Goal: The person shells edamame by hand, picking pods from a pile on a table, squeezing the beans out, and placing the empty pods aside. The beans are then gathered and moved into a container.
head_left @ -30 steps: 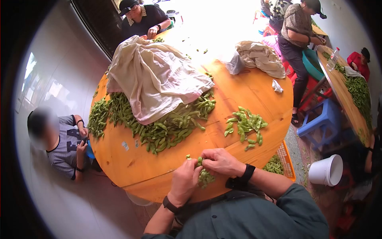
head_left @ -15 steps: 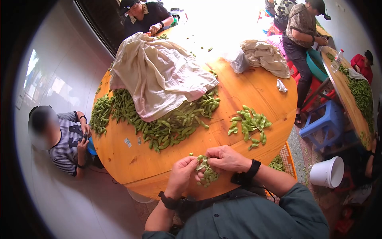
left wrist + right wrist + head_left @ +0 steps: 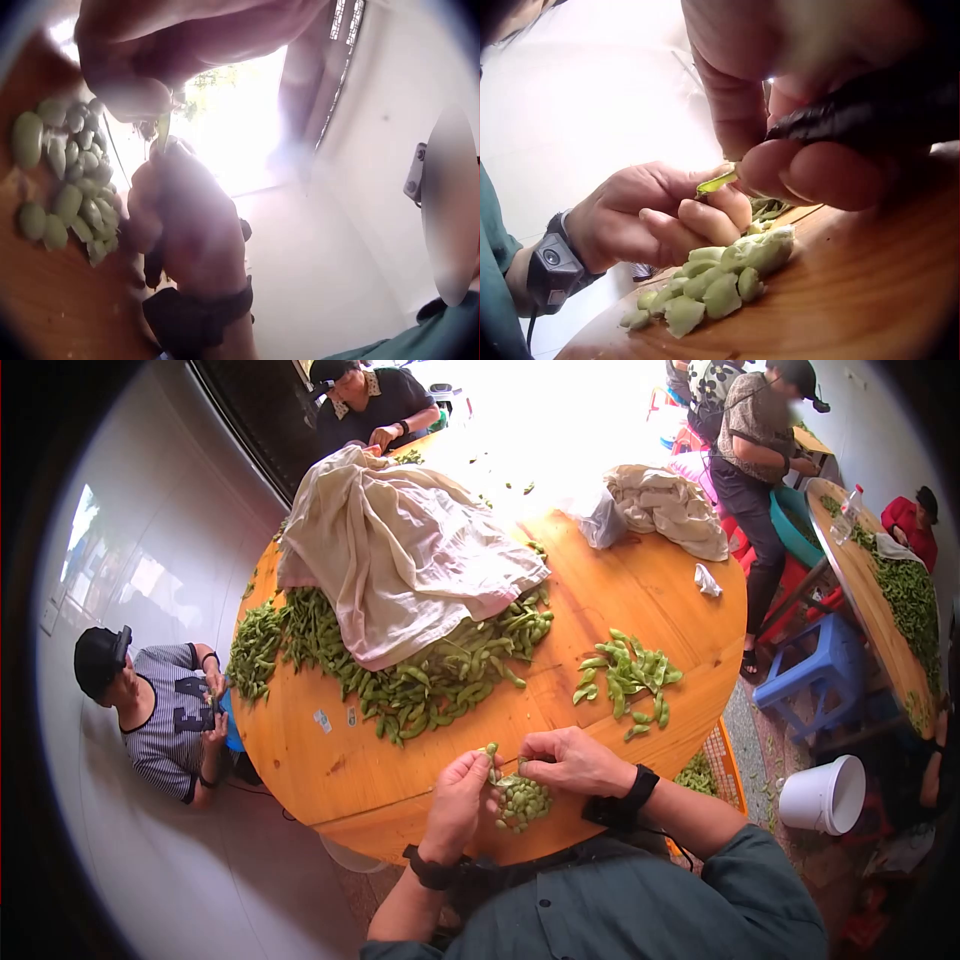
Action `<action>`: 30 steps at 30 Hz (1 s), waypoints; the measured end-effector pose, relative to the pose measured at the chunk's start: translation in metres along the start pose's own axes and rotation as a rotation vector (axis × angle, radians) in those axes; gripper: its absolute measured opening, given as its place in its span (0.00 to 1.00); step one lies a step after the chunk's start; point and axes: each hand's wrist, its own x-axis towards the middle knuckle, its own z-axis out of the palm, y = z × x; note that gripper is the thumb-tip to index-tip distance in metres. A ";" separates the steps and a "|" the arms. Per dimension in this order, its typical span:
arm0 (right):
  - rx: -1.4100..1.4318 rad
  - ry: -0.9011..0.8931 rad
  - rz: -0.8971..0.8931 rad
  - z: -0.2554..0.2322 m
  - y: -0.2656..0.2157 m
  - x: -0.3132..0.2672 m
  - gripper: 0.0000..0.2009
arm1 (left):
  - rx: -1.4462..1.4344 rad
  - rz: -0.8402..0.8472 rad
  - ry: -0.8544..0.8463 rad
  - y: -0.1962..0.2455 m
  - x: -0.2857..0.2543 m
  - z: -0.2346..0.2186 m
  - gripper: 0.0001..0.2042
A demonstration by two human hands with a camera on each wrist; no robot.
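Green pod (image 3: 717,182) (mostly hidden) pinched between left hand (image 3: 456,800) and right hand (image 3: 571,760) above shelled beans (image 3: 523,801).

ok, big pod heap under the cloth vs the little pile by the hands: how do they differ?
The big heap is whole dark green pods, partly covered by the cloth, mid-table. The little pile is pale shelled beans, uncovered, at the table edge beneath the left hand and right hand. The heap is far larger. Both lie directly on the wood.

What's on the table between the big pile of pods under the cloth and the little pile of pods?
Nothing: the head view shows bare table between the big pile of pods and the little pile of pods.
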 end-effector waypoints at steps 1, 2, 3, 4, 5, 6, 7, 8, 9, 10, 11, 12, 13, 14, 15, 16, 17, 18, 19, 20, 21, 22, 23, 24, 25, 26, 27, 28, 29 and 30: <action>-0.049 0.021 -0.036 0.000 0.000 0.000 0.11 | 0.090 0.014 0.030 0.003 -0.002 0.005 0.09; -0.051 0.022 -0.040 0.000 0.000 0.000 0.11 | 0.180 0.028 0.060 0.006 -0.003 0.007 0.08; -0.101 0.051 -0.098 -0.001 0.000 0.000 0.10 | 0.180 0.032 0.058 0.005 -0.002 0.006 0.08; -0.151 0.080 -0.155 -0.002 0.000 0.000 0.10 | 0.138 0.104 0.075 0.002 -0.001 0.004 0.08; -0.153 0.079 -0.156 -0.006 0.001 -0.001 0.10 | 0.094 0.174 0.092 -0.001 0.001 0.002 0.08; -0.188 0.122 -0.144 -0.012 0.002 -0.003 0.10 | 0.016 0.235 0.179 -0.001 0.005 -0.001 0.07; -0.222 0.166 -0.129 -0.018 0.003 -0.007 0.09 | 0.016 0.232 0.179 0.001 0.005 -0.007 0.07; -0.263 0.230 -0.130 -0.025 -0.001 -0.011 0.08 | 0.027 0.232 0.165 0.004 0.005 -0.013 0.08; -0.265 0.229 -0.127 -0.034 0.003 -0.014 0.08 | 0.036 0.234 0.152 0.006 0.005 -0.017 0.08; -0.450 0.325 -0.125 -0.043 0.008 -0.016 0.08 | 0.031 0.233 0.154 0.007 0.004 -0.015 0.08; -0.634 0.420 -0.126 -0.048 0.011 -0.018 0.08 | 0.035 0.169 0.121 0.010 0.001 -0.011 0.09; -0.636 0.417 -0.129 -0.049 0.009 -0.019 0.08 | 0.039 0.110 0.087 0.012 0.000 -0.009 0.10; -0.708 0.548 -0.156 -0.050 0.005 -0.022 0.08 | 0.037 0.116 0.087 0.011 0.000 -0.007 0.10; -0.779 0.681 -0.182 -0.051 0.001 -0.025 0.09 | 0.020 0.087 0.021 0.009 0.000 -0.006 0.11; -0.782 0.684 -0.184 -0.049 -0.004 -0.026 0.09 | 0.003 0.057 -0.047 0.006 0.000 -0.004 0.11; -0.737 0.644 -0.252 -0.044 -0.009 -0.025 0.10 | 0.015 0.051 -0.079 0.004 0.000 -0.002 0.12; -0.692 0.604 -0.320 -0.039 -0.013 -0.024 0.12 | 0.013 0.055 -0.086 0.005 -0.001 0.003 0.12; -0.630 0.518 -0.373 -0.032 -0.004 -0.019 0.11 | 0.024 0.027 -0.092 0.008 -0.004 0.009 0.12; -0.496 0.391 -0.274 -0.023 -0.006 -0.019 0.11 | 0.037 0.003 -0.099 0.011 -0.005 0.014 0.13; -0.314 0.307 -0.264 -0.014 -0.002 -0.014 0.12 | 0.066 -0.009 -0.123 0.008 -0.003 0.013 0.15; -0.260 0.239 -0.233 -0.008 -0.001 -0.010 0.12 | 0.070 0.010 -0.141 0.006 -0.004 0.013 0.15; -0.231 0.223 -0.221 -0.002 -0.005 -0.008 0.11 | 0.142 0.004 -0.143 0.004 -0.004 0.014 0.15; -0.292 0.220 -0.266 0.001 0.004 -0.003 0.10 | 0.217 0.003 -0.151 0.003 -0.003 0.015 0.16; -0.307 0.231 -0.303 0.005 0.008 0.001 0.10 | 0.217 0.024 -0.150 0.000 -0.003 0.015 0.15; -0.301 0.237 -0.341 0.007 0.009 0.003 0.10 | 0.218 0.045 -0.154 -0.004 -0.002 0.014 0.15; -0.311 0.221 -0.328 0.008 0.009 0.006 0.12 | 0.311 0.133 -0.138 -0.010 0.000 0.011 0.13; -0.312 0.207 -0.324 0.010 0.012 0.009 0.14 | 0.400 0.220 -0.117 -0.011 0.005 0.009 0.11; -0.330 0.181 -0.321 0.009 0.013 0.011 0.14 | 0.411 0.246 -0.152 -0.002 0.001 0.017 0.11; -0.343 0.147 -0.313 0.009 0.014 0.013 0.15 | 0.375 0.205 -0.128 0.005 -0.010 0.022 0.11; -0.355 0.170 -0.322 0.010 0.016 0.015 0.15 | 0.338 0.160 -0.097 0.009 -0.016 0.024 0.12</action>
